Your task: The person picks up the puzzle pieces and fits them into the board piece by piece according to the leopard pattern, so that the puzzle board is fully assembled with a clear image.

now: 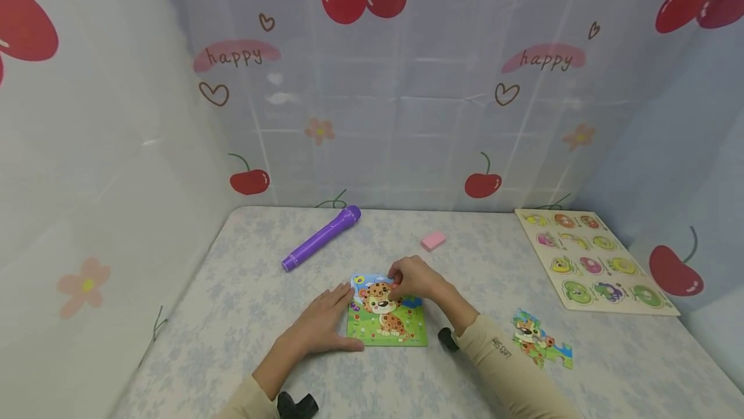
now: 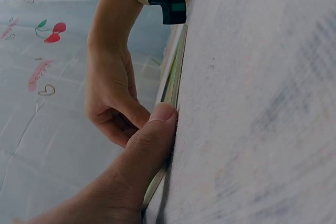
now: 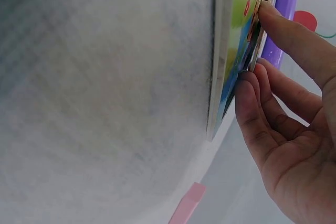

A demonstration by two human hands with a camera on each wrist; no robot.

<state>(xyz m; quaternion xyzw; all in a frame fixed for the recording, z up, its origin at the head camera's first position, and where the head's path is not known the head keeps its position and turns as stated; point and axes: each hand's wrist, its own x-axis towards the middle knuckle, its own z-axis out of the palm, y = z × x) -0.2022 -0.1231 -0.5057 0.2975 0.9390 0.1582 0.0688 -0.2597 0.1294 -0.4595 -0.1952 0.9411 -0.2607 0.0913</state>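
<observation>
Some loose pieces (image 1: 530,336), perhaps partly behind the right sleeve (image 1: 511,374)

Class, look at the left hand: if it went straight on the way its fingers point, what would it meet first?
The left hand would meet the leopard puzzle first. Its fingertips are already at the puzzle's left edge, though whether every finger touches is unclear.

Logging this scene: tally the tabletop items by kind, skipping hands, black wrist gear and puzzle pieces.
Boards: 2 (animal puzzle, fruit board)
Purple stick: 1
Pink block: 1
Total: 4
</observation>
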